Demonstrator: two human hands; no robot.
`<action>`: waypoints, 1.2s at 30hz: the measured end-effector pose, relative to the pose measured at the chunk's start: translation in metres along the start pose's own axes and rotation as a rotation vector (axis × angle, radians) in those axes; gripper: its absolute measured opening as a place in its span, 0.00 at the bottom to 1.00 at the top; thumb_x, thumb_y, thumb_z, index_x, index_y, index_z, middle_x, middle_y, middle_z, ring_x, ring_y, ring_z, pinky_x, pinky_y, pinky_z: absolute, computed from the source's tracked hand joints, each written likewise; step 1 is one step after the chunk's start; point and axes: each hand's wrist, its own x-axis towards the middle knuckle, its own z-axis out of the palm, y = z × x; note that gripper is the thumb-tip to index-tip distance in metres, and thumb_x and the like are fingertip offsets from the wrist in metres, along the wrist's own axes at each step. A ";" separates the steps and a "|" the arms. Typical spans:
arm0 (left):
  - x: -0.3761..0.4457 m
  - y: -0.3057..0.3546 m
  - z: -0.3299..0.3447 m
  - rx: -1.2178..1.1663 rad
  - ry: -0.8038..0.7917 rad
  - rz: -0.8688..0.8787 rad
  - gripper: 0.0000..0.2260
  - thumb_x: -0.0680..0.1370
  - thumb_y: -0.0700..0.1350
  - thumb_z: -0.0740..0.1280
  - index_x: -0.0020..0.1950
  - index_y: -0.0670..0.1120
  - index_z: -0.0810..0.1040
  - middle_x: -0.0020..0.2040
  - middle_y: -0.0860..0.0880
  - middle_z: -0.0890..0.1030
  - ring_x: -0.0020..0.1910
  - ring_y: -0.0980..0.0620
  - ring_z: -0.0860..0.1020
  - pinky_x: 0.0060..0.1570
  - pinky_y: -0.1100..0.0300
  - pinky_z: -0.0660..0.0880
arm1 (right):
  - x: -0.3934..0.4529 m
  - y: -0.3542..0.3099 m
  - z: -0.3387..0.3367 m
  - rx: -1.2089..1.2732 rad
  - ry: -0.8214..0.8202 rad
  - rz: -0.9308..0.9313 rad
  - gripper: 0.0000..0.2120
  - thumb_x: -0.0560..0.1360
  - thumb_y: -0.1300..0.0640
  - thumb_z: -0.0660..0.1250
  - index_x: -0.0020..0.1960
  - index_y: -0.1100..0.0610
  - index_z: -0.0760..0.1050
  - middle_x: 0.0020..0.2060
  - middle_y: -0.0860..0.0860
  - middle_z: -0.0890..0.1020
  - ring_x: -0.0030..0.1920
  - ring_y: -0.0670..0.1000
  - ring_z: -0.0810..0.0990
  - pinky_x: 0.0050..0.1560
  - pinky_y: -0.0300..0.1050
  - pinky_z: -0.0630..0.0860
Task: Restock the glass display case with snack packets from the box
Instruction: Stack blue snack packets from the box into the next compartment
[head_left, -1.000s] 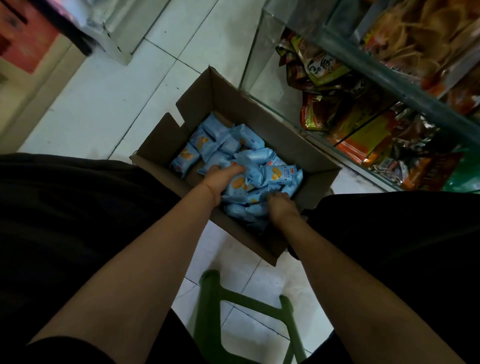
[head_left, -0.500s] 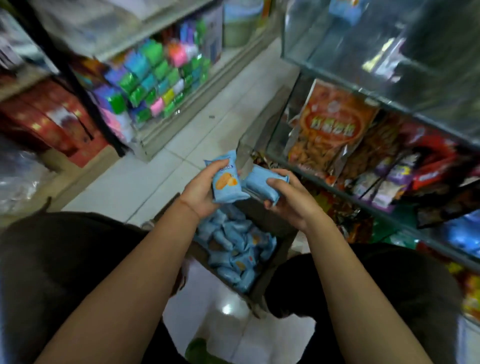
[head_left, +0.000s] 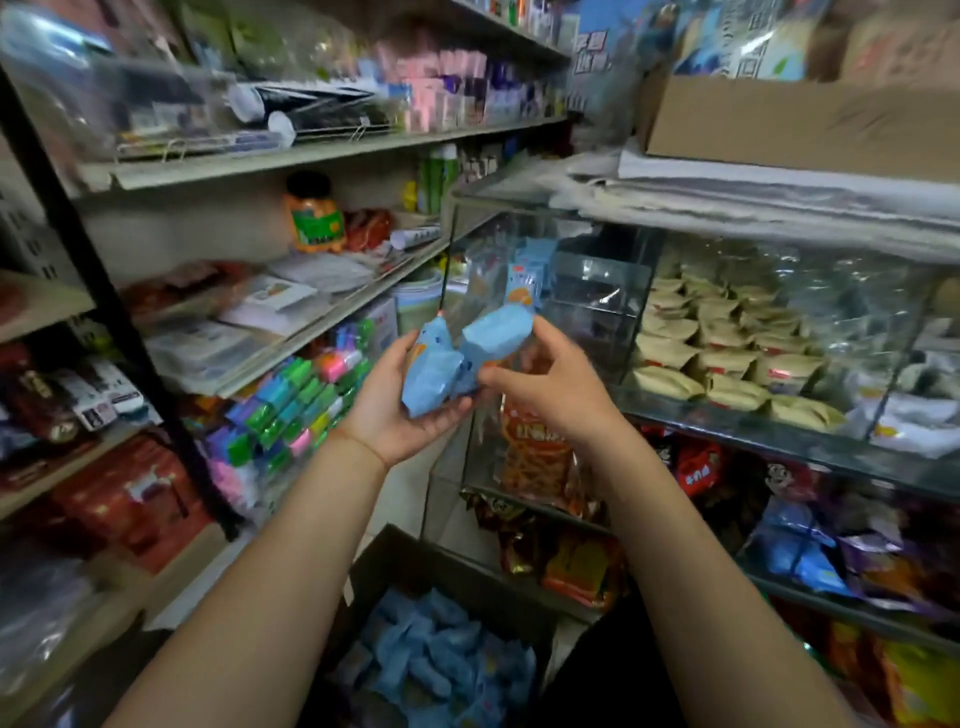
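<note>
A: Why raise both hands in front of the glass display case (head_left: 550, 332)?

B: Left hand (head_left: 400, 410) cradles blue snack packets (head_left: 434, 371); right hand (head_left: 540, 387) pinches another, fingers curled, likely sorting them to shelve. The box (head_left: 395, 564) sits near, below.

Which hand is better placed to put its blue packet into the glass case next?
Probably the right hand: its blue packet is raised beside the glass display case, while the left hand sits farther out.
</note>
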 end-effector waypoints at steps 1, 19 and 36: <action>0.001 0.007 0.011 0.102 0.008 0.019 0.25 0.78 0.62 0.59 0.66 0.47 0.77 0.62 0.43 0.80 0.58 0.41 0.77 0.36 0.56 0.81 | 0.006 -0.004 -0.006 -0.072 0.113 -0.023 0.23 0.66 0.52 0.78 0.59 0.46 0.76 0.47 0.48 0.80 0.49 0.46 0.78 0.50 0.44 0.76; 0.146 0.021 0.080 1.204 0.231 0.495 0.27 0.78 0.44 0.68 0.72 0.39 0.58 0.61 0.41 0.78 0.61 0.42 0.77 0.56 0.58 0.73 | 0.126 0.047 -0.051 -0.219 0.444 0.471 0.37 0.68 0.44 0.74 0.69 0.57 0.63 0.65 0.58 0.71 0.60 0.60 0.76 0.53 0.52 0.80; 0.163 0.027 0.053 2.030 0.168 0.471 0.16 0.77 0.48 0.62 0.62 0.47 0.78 0.60 0.42 0.74 0.58 0.43 0.75 0.51 0.55 0.72 | 0.200 0.078 -0.047 -0.792 0.388 0.466 0.22 0.74 0.60 0.66 0.67 0.59 0.65 0.61 0.59 0.77 0.63 0.61 0.75 0.61 0.55 0.73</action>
